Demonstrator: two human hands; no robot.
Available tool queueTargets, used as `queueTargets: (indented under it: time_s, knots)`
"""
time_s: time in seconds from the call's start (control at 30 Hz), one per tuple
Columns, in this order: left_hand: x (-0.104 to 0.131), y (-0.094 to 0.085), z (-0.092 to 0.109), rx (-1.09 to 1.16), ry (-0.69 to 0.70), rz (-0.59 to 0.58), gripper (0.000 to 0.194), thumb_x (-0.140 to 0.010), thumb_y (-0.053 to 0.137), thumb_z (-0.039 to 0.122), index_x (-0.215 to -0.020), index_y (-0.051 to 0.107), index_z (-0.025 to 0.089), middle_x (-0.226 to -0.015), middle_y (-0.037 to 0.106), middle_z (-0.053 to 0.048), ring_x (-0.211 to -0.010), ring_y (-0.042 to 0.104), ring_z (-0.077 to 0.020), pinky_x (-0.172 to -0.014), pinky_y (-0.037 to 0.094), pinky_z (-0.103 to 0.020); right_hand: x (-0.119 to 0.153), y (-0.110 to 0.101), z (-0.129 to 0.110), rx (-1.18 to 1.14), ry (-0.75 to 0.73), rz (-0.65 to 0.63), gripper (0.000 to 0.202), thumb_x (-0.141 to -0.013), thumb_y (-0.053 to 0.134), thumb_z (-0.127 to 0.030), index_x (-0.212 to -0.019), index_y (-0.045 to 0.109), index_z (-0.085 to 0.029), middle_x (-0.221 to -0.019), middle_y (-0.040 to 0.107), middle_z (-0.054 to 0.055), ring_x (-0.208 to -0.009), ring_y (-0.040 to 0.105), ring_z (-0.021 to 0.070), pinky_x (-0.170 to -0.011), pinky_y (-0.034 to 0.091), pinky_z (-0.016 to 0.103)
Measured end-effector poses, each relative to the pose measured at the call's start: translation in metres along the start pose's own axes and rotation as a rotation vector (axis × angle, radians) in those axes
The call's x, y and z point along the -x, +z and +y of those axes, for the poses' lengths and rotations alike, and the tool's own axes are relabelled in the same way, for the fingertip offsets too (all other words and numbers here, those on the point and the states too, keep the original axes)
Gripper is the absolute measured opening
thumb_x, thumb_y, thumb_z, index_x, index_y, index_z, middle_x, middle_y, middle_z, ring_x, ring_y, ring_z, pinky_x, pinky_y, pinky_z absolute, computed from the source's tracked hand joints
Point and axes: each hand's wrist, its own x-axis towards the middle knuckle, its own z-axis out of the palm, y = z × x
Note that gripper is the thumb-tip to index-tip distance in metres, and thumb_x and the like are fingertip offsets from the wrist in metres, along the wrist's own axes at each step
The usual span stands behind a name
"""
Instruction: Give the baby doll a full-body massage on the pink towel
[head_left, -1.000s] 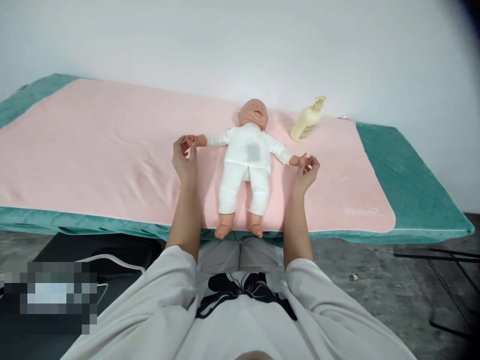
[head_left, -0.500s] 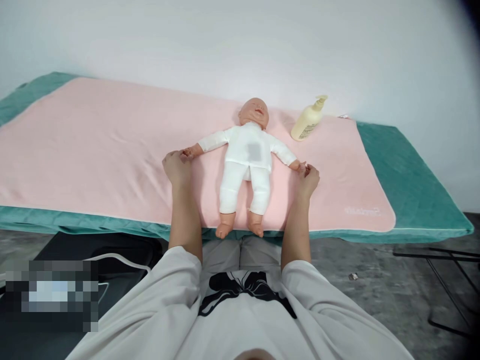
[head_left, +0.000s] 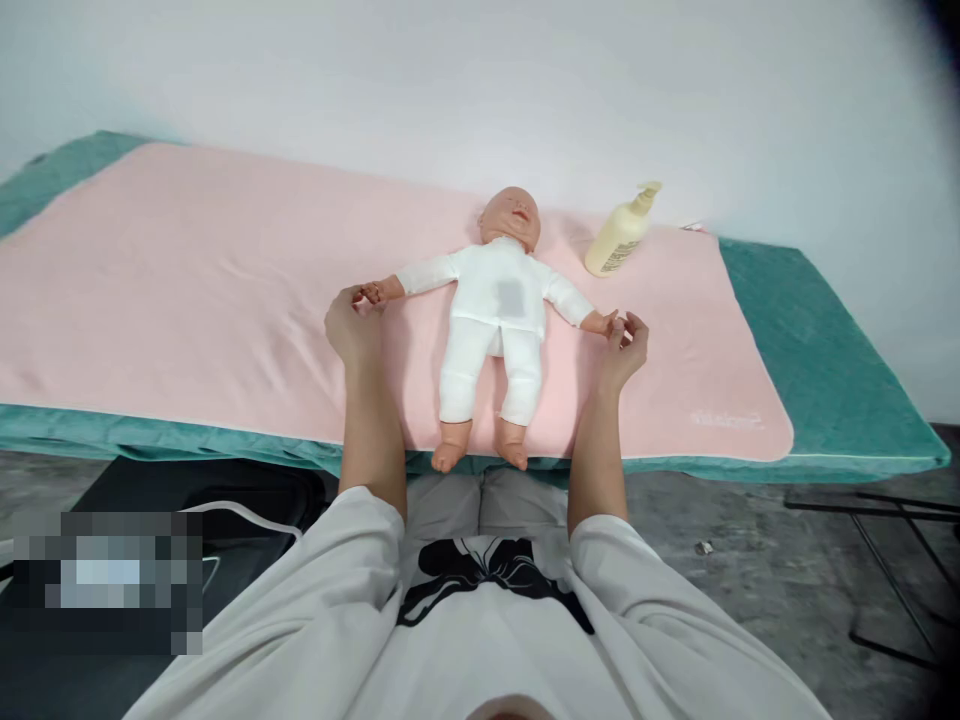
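A baby doll (head_left: 499, 290) in a white suit lies on its back on a pink mat (head_left: 225, 270), its head toward the wall and its bare feet at the near edge. Both its arms are spread out. My left hand (head_left: 355, 325) is closed on the doll's hand on the left side. On the other side, my right hand (head_left: 628, 350) pinches the doll's other hand between thumb and fingers. A pale yellow pump bottle (head_left: 619, 240) stands to the right of the doll's head.
The pink mat lies over a green covered table (head_left: 810, 340) against a white wall. Below the left front edge is a black surface (head_left: 247, 560) with a white cable. Black metal legs (head_left: 892, 570) stand on the grey floor at the right.
My right hand has shifted slightly to the right, and its fingers have lifted a little. My left hand still holds the doll's hand. The view has shifted slightly.
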Motion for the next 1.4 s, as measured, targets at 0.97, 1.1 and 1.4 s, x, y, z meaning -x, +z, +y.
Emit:
queueTargets:
  time_s: [0.97,1.1,1.4]
  knots:
    - [0.048,0.055,0.072,-0.084,1.091,-0.347,0.018,-0.1,0.056,0.033,-0.104,0.073,0.029,-0.117,0.074,0.001,-0.118,0.066,-0.0158,-0.102,0.046,-0.041,0.039,0.046,-0.029,-0.042,-0.97,-0.571,0.026,-0.101,0.049,-0.022,-0.104,0.075,-0.022,-0.112,0.077,0.004,-0.114,0.071,0.0163,-0.105,0.059,0.039]
    - [0.048,0.055,0.074,-0.067,1.16,-0.358,0.014,-0.095,0.065,0.023,-0.105,0.074,0.029,-0.115,0.075,0.001,-0.115,0.068,-0.0162,-0.098,0.048,-0.04,0.04,0.047,-0.032,-0.015,-0.948,-0.606,0.026,-0.101,0.05,-0.023,-0.103,0.075,-0.023,-0.111,0.078,0.003,-0.113,0.071,0.0161,-0.105,0.06,0.039]
    - [0.048,0.055,0.067,-0.018,1.133,-0.301,0.019,-0.1,0.056,0.035,-0.108,0.072,0.028,-0.118,0.074,-0.001,-0.112,0.07,-0.0162,-0.095,0.048,-0.038,0.041,0.047,-0.028,-0.074,-0.933,-0.529,0.023,-0.099,0.052,-0.025,-0.106,0.074,-0.023,-0.114,0.076,0.005,-0.113,0.07,0.0176,-0.105,0.059,0.041]
